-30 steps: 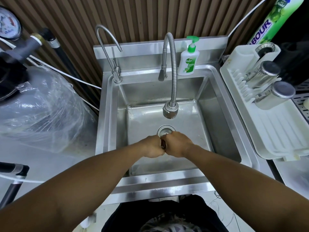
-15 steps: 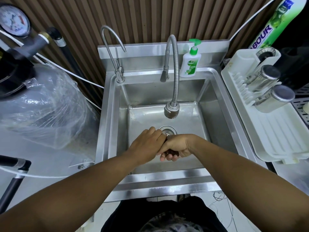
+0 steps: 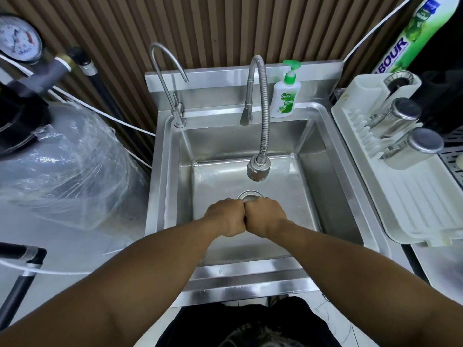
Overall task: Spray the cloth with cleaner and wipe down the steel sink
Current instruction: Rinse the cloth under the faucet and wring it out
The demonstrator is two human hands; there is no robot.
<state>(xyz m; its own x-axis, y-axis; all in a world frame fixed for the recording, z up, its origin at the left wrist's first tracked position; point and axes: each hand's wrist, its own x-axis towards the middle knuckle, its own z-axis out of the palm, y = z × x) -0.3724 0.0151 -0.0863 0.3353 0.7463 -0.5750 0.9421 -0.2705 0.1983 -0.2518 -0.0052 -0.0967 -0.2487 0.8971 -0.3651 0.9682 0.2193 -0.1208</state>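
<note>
The steel sink [image 3: 160, 186] fills the middle of the head view, with its drain [image 3: 250, 195] just beyond my knuckles. My left hand [image 3: 225, 217] and my right hand [image 3: 266, 216] are fists pressed side by side low over the basin floor. Their fingers curl downward around the cloth, which is hidden inside the fists; earlier frames show a dark piece of it between the hands. No spray bottle is in my hands.
A flexible steel faucet [image 3: 258, 169] hangs over the basin above my hands, and a thin gooseneck tap [image 3: 165, 78] stands at back left. A soap pump bottle [image 3: 285, 98] sits on the back ledge. At right, a white dish rack [image 3: 413, 196] holds steel cups [image 3: 400, 113]. A plastic-wrapped tank [image 3: 62, 159] stands left.
My hands twisted against each other over the drain: the left hand lay over the right half a second ago, and now both fists sit level, knuckles together.
</note>
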